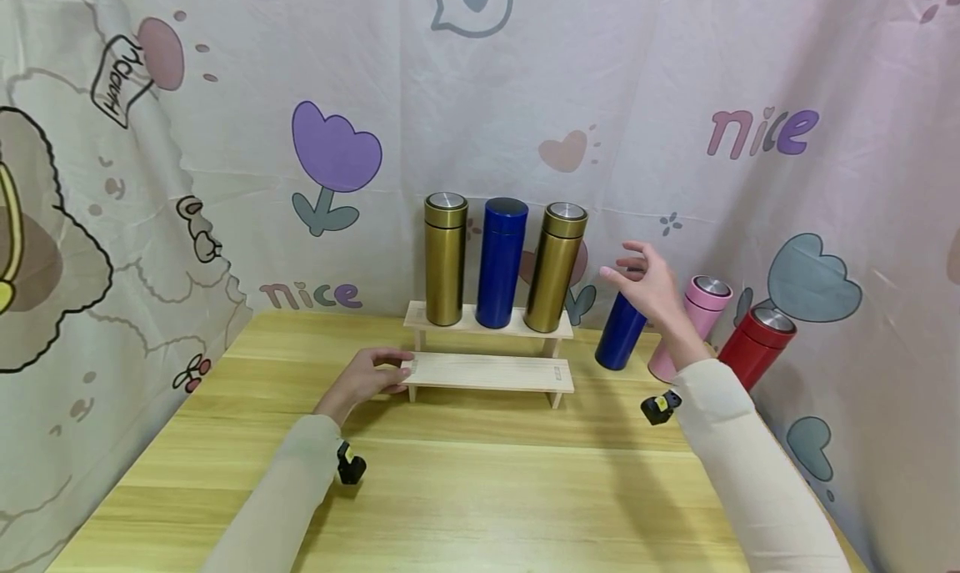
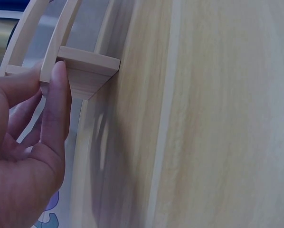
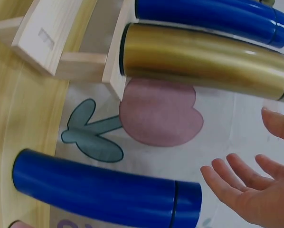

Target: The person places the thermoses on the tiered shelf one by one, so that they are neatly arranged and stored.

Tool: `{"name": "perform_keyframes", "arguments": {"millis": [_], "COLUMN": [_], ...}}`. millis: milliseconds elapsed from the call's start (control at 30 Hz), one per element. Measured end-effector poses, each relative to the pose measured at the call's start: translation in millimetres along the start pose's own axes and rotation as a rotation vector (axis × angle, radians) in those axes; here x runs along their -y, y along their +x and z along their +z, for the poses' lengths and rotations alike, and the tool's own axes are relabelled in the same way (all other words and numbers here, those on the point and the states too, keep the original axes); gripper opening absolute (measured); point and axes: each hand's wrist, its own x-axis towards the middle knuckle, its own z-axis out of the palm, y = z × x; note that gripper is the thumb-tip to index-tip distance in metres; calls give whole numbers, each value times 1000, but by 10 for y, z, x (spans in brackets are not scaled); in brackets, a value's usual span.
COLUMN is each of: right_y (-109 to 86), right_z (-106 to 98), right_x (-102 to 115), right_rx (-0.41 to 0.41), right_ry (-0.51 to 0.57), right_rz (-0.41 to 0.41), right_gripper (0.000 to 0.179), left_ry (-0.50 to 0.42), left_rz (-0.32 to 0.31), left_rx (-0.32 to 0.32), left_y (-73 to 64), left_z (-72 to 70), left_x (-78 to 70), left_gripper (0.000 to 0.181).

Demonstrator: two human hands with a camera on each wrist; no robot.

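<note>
My left hand [image 1: 369, 376] pinches the left end of a two-step wooden rack [image 1: 491, 372] at its lower board, thumb and index finger on the edge in the left wrist view. Upright on the upper board stand a gold thermos [image 1: 446, 264], a blue thermos [image 1: 501, 264] and a second gold thermos [image 1: 555, 273]. Nothing stands on the lower board. My right hand [image 1: 651, 285] hangs with spread, slightly bent fingers near the top of another blue thermos [image 3: 94, 185], which stands on the table. A gap shows between hand and thermos in the right wrist view.
Right of that thermos, a pink thermos [image 1: 708, 310] and a red thermos [image 1: 761, 344] stand on the wooden table [image 1: 480, 498], partly hidden by my right arm. A printed curtain [image 1: 637, 72] hangs behind the table and along both sides.
</note>
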Motion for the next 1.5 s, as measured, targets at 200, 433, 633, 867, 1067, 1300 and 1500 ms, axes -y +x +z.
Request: {"name": "perform_keyframes", "arguments": {"millis": [200,433,633,867,1067,1300,1500], "right_y": [-44,-83,-93,-98,-82,-99,-133], "right_z": [-141,-285,-349,-374,-366,-275,-189], "right_x": [-32,-117,-242,-393,-511,-678,-815], "right_rx": [-37,-45,-42,-21,-3,43,79], "right_ry": [-19,-106,-142,-170,-196,-207,-171], "right_rz": [28,48,97,134,167,182,177], "right_gripper": [68,66,70,81,90,97,97], "left_ry": [3,4,5,17,23,30,40], "left_rz": [-2,-8,-8,-6,-5,-3,-4], "left_rx": [1,-1,-4,-4,-4,-6,-1], "left_y": [8,-1,-9,-8,4,1,-12], "left_z": [5,6,8,10,2,-6,-1], "left_x": [2,-5,-6,5,27,19,3], "left_gripper": [42,42,42,42,42,40,41]}}
